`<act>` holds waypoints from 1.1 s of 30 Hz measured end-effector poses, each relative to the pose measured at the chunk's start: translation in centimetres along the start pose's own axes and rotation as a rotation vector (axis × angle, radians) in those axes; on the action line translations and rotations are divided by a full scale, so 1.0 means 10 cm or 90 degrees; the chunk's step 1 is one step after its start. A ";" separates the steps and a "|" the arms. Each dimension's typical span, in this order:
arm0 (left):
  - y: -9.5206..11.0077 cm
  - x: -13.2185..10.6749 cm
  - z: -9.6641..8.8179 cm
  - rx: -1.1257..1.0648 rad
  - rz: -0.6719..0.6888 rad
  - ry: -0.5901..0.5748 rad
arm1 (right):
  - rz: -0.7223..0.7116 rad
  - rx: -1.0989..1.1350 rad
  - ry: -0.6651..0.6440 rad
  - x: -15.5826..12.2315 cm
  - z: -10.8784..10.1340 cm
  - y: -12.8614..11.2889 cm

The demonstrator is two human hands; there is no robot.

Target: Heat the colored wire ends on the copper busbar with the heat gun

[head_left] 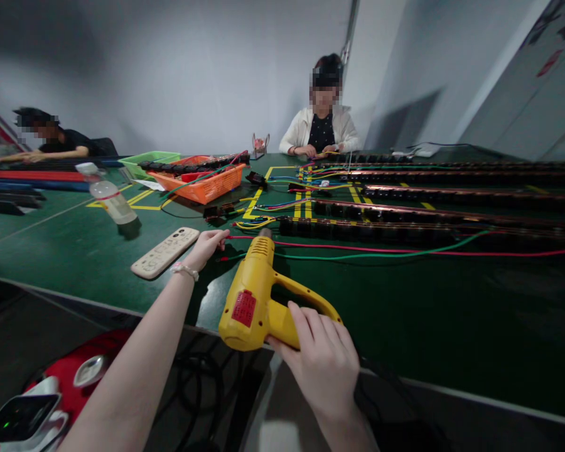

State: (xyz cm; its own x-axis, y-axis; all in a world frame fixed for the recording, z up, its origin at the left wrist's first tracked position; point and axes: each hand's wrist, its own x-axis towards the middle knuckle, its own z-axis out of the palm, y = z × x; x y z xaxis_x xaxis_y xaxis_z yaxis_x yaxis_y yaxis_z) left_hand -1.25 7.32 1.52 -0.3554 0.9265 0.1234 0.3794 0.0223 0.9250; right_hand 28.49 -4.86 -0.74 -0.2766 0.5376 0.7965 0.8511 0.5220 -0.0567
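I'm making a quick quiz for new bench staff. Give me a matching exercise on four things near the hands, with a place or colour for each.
Things:
1 heat gun
2 remote control
3 bottle
4 red wire

Place or colour:
a pinched by the left hand
b clear, white cap
c gripped by the right hand
d cream, flat on the table

Pairs: 1-c, 2-d, 3-b, 4-a

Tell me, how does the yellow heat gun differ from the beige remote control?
The heat gun is bright yellow and bulky; the remote control is beige, flat and slim. The right hand grips the heat gun's handle; the remote control lies ungripped next to the left hand. Both lie on the green table.
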 end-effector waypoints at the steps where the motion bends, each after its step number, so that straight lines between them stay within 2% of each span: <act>1: 0.01 -0.01 0.00 0.006 0.000 0.004 | 0.001 0.006 -0.002 0.00 0.02 -0.03; 8: 0.06 -0.06 0.01 0.037 0.017 0.000 | -0.009 0.035 0.005 0.05 0.16 -0.22; 12: 0.13 -0.09 0.02 0.003 -0.029 -0.017 | -0.018 0.051 0.013 0.06 0.22 -0.31; 16: 0.18 -0.10 0.03 -0.032 -0.061 -0.001 | -0.027 0.068 0.019 0.06 0.23 -0.33; 25: 0.09 -0.07 0.00 0.037 0.002 -0.001 | -0.040 0.100 0.003 0.06 0.17 -0.23; 33: 0.15 -0.11 0.03 0.071 0.032 0.024 | -0.033 0.104 0.018 0.01 0.08 0.05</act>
State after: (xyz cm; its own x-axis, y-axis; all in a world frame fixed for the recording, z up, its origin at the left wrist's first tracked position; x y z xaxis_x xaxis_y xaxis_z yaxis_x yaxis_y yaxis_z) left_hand 0.00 6.44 2.68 -0.3637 0.9131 0.1843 0.4897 0.0191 0.8717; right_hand 28.48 -4.03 -1.23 -0.3043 0.4898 0.8170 0.7515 0.6505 -0.1100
